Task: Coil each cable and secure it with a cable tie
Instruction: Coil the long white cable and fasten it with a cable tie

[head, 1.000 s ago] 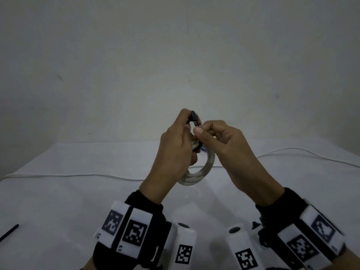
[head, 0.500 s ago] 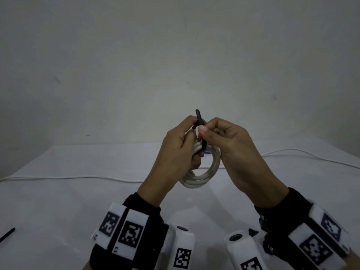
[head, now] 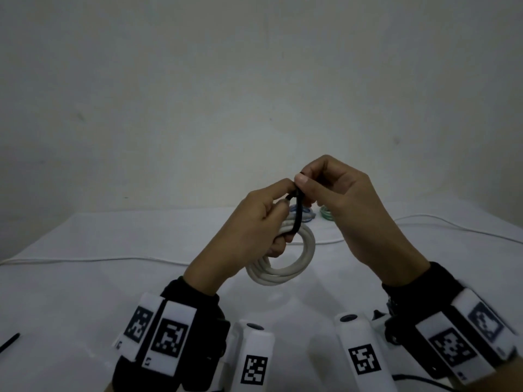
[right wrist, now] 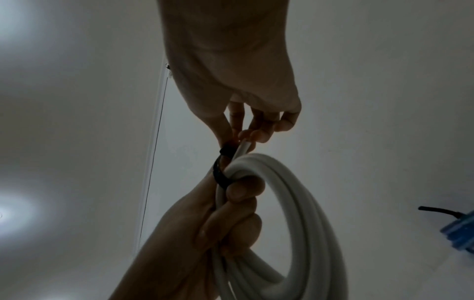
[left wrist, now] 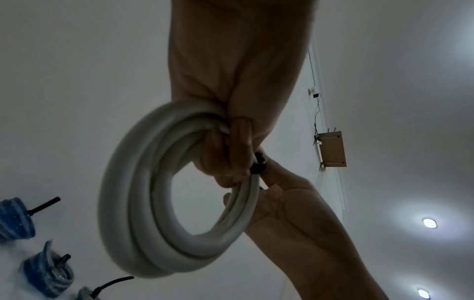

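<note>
White coil (head: 285,267) gripped left hand (head: 249,222); right hand (head: 348,205) apparently pinching tie (head: 297,216)

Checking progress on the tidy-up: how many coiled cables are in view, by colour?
White coil, gripped by the left hand, its black tie pinched by the right hand: 1
Blue coils: 2
Greenish coil: 1
Total: 4
</note>
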